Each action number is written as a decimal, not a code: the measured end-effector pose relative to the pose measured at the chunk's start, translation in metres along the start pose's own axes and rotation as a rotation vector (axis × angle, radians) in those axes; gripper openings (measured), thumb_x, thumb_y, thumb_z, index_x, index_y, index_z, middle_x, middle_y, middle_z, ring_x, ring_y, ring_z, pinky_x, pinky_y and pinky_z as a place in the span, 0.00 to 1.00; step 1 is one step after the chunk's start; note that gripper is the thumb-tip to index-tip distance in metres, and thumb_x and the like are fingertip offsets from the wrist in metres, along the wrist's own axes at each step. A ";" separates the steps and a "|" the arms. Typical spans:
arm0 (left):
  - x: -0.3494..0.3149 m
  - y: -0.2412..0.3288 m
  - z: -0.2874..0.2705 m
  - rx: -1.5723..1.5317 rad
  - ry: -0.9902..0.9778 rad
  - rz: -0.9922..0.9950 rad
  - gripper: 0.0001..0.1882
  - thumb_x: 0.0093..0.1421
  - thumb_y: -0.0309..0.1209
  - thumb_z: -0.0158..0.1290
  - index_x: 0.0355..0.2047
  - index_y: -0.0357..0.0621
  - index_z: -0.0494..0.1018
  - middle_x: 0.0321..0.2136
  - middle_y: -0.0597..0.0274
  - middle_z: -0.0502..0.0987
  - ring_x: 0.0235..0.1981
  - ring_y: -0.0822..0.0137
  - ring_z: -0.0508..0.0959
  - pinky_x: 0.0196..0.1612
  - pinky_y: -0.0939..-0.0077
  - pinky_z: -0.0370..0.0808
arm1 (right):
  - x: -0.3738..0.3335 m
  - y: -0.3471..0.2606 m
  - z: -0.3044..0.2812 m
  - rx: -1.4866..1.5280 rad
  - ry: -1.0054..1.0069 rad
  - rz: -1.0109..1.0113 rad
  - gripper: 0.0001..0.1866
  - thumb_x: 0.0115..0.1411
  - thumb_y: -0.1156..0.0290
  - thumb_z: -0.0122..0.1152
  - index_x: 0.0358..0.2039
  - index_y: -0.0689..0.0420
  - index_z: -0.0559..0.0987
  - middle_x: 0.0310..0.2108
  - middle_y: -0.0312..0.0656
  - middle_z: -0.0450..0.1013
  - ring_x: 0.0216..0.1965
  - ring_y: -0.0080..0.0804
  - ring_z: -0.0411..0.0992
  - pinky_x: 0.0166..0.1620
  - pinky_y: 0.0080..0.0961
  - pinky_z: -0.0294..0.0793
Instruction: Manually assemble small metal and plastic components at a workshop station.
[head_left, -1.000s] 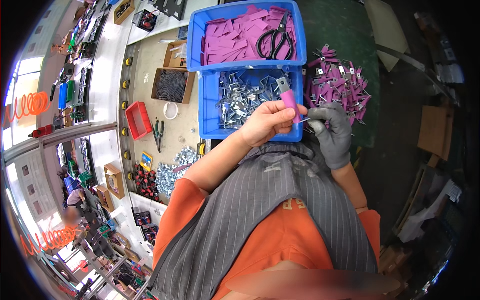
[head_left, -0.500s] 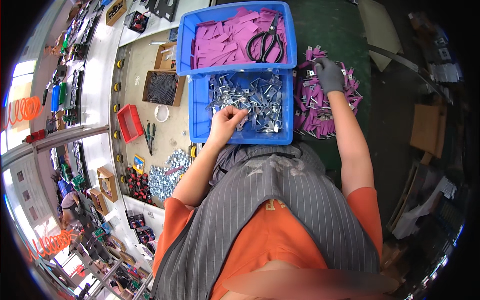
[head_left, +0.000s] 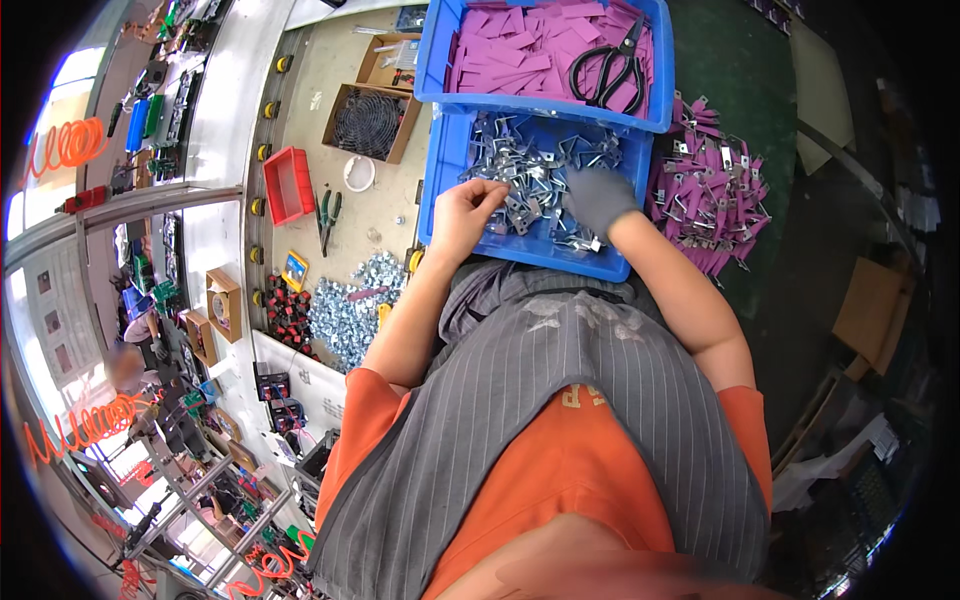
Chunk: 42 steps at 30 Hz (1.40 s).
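Bent metal brackets (head_left: 530, 180) lie heaped in the lower blue bin (head_left: 447, 165). My left hand (head_left: 468, 215), bare, is at the bin's left side, thumb and fingertips pinched together; whatever they may hold is too small to make out. My right hand (head_left: 600, 198), in a grey glove, reaches over the right part of the brackets; motion blur hides its fingers. Right of the bin, brackets with purple sleeves (head_left: 708, 195) form a pile on a green surface. Flat purple strips (head_left: 515, 60) fill the upper blue bin (head_left: 540, 105), with black-handled scissors (head_left: 608, 75) on top.
On the bench to the left are a red tray (head_left: 289, 186), pliers (head_left: 328, 220), a white round lid (head_left: 359, 173) and a cardboard box with a dark coil (head_left: 368, 122). Small metal parts (head_left: 350, 315) and red-and-black parts (head_left: 288, 315) lie nearer me.
My right hand has moved left from the pile of purple-sleeved brackets to the bin of bare brackets. My left hand stays pinched by the bin. The whole view has shifted.
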<state>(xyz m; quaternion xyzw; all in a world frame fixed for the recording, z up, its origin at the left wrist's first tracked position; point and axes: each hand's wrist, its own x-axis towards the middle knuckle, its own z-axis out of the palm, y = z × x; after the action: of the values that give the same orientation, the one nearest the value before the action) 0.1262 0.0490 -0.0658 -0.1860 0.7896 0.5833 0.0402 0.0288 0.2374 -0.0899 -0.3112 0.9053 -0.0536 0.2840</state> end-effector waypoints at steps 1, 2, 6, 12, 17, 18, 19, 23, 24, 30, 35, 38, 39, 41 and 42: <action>0.001 0.004 0.002 0.010 -0.016 -0.007 0.07 0.56 0.27 0.55 0.32 0.35 0.76 0.24 0.66 0.78 0.25 0.80 0.74 0.31 0.86 0.70 | 0.013 -0.002 0.007 0.004 0.005 0.005 0.13 0.54 0.68 0.50 0.36 0.59 0.77 0.32 0.47 0.76 0.34 0.43 0.75 0.35 0.35 0.74; 0.002 0.007 0.004 0.021 -0.035 -0.012 0.07 0.56 0.27 0.55 0.31 0.35 0.77 0.23 0.66 0.78 0.25 0.80 0.74 0.30 0.85 0.71 | 0.025 -0.003 0.013 -0.047 -0.060 -0.013 0.13 0.54 0.68 0.49 0.37 0.59 0.77 0.32 0.47 0.76 0.34 0.43 0.76 0.35 0.36 0.74; 0.008 0.015 0.005 0.026 -0.076 0.056 0.06 0.54 0.26 0.57 0.27 0.35 0.76 0.22 0.68 0.76 0.24 0.82 0.72 0.29 0.86 0.69 | 0.027 -0.019 0.025 -0.157 0.030 -0.085 0.15 0.61 0.65 0.42 0.37 0.56 0.79 0.30 0.46 0.76 0.31 0.43 0.76 0.32 0.38 0.74; 0.056 0.088 -0.014 0.358 0.094 0.479 0.10 0.50 0.35 0.59 0.23 0.41 0.76 0.20 0.60 0.76 0.18 0.66 0.74 0.23 0.75 0.69 | -0.022 -0.007 0.007 0.030 0.207 -0.137 0.13 0.60 0.64 0.44 0.37 0.53 0.77 0.25 0.45 0.74 0.27 0.44 0.75 0.30 0.40 0.73; 0.141 0.106 -0.003 0.823 0.157 0.835 0.05 0.51 0.34 0.53 0.26 0.51 0.77 0.25 0.62 0.76 0.32 0.60 0.75 0.34 0.70 0.73 | -0.067 0.005 -0.006 0.396 0.375 -0.174 0.12 0.58 0.67 0.49 0.40 0.54 0.76 0.29 0.45 0.72 0.31 0.41 0.72 0.36 0.33 0.71; 0.157 0.106 0.003 0.921 0.153 0.937 0.05 0.51 0.32 0.52 0.27 0.53 0.78 0.27 0.63 0.76 0.35 0.61 0.75 0.36 0.70 0.73 | -0.070 0.009 -0.002 0.538 0.434 -0.226 0.13 0.58 0.67 0.50 0.42 0.54 0.76 0.29 0.44 0.70 0.32 0.39 0.71 0.37 0.31 0.69; 0.167 0.108 0.008 0.920 0.165 0.951 0.05 0.51 0.32 0.52 0.27 0.53 0.78 0.27 0.63 0.76 0.35 0.61 0.75 0.36 0.70 0.73 | -0.073 0.010 0.000 0.676 0.496 -0.279 0.15 0.57 0.68 0.50 0.44 0.55 0.75 0.30 0.44 0.69 0.32 0.38 0.70 0.37 0.29 0.68; 0.211 0.112 0.033 1.004 0.141 0.909 0.08 0.52 0.35 0.52 0.31 0.53 0.78 0.28 0.63 0.76 0.37 0.60 0.74 0.39 0.69 0.73 | -0.075 0.016 -0.001 0.846 0.580 -0.353 0.15 0.55 0.73 0.51 0.44 0.58 0.75 0.27 0.43 0.67 0.31 0.37 0.68 0.37 0.27 0.66; 0.218 0.116 0.040 1.004 0.130 0.867 0.08 0.53 0.36 0.52 0.32 0.53 0.78 0.29 0.62 0.77 0.37 0.59 0.74 0.40 0.68 0.73 | -0.076 0.021 -0.002 0.797 0.591 -0.357 0.16 0.53 0.77 0.49 0.43 0.60 0.75 0.28 0.43 0.67 0.28 0.32 0.68 0.34 0.24 0.67; 0.239 0.115 0.075 1.226 0.064 0.721 0.09 0.54 0.33 0.48 0.27 0.48 0.78 0.29 0.57 0.78 0.35 0.56 0.78 0.39 0.66 0.75 | -0.075 0.032 0.012 0.986 0.478 -0.373 0.17 0.54 0.80 0.46 0.44 0.61 0.74 0.32 0.40 0.69 0.26 0.21 0.69 0.28 0.15 0.68; 0.212 0.122 0.056 0.720 0.142 0.659 0.09 0.53 0.35 0.51 0.27 0.48 0.79 0.25 0.55 0.78 0.27 0.57 0.78 0.32 0.67 0.75 | -0.076 0.034 0.021 1.386 0.466 -0.369 0.15 0.57 0.79 0.45 0.45 0.63 0.73 0.33 0.41 0.70 0.30 0.23 0.72 0.32 0.16 0.72; 0.158 0.137 0.030 0.486 0.029 0.565 0.11 0.49 0.36 0.60 0.29 0.42 0.79 0.24 0.55 0.79 0.25 0.64 0.79 0.32 0.75 0.73 | -0.089 0.031 0.009 1.526 0.412 -0.303 0.13 0.58 0.80 0.45 0.44 0.64 0.72 0.36 0.40 0.71 0.31 0.22 0.72 0.34 0.16 0.73; 0.139 0.134 0.025 0.435 0.022 0.572 0.11 0.48 0.35 0.61 0.28 0.41 0.79 0.24 0.57 0.79 0.25 0.68 0.79 0.31 0.77 0.73 | -0.098 0.029 0.001 1.569 0.388 -0.252 0.12 0.58 0.81 0.46 0.43 0.64 0.72 0.36 0.40 0.71 0.31 0.22 0.72 0.35 0.16 0.73; 0.097 0.135 0.019 0.386 -0.006 0.544 0.10 0.46 0.31 0.63 0.26 0.39 0.79 0.24 0.60 0.80 0.26 0.72 0.78 0.32 0.79 0.73 | -0.116 0.037 -0.019 1.420 0.365 -0.261 0.08 0.57 0.81 0.51 0.38 0.64 0.74 0.31 0.38 0.72 0.29 0.20 0.71 0.34 0.16 0.71; 0.086 0.125 0.019 0.360 0.016 0.603 0.08 0.45 0.32 0.63 0.25 0.41 0.78 0.22 0.59 0.78 0.21 0.68 0.75 0.27 0.76 0.72 | -0.122 0.040 -0.028 1.363 0.424 -0.344 0.08 0.56 0.81 0.51 0.37 0.63 0.75 0.31 0.38 0.72 0.28 0.20 0.71 0.33 0.15 0.71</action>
<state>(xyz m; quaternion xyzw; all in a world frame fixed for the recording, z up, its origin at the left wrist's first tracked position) 0.0012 0.0765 0.0179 0.0611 0.8994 0.4191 -0.1079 0.0706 0.3394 -0.0186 -0.1861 0.6451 -0.7075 0.2207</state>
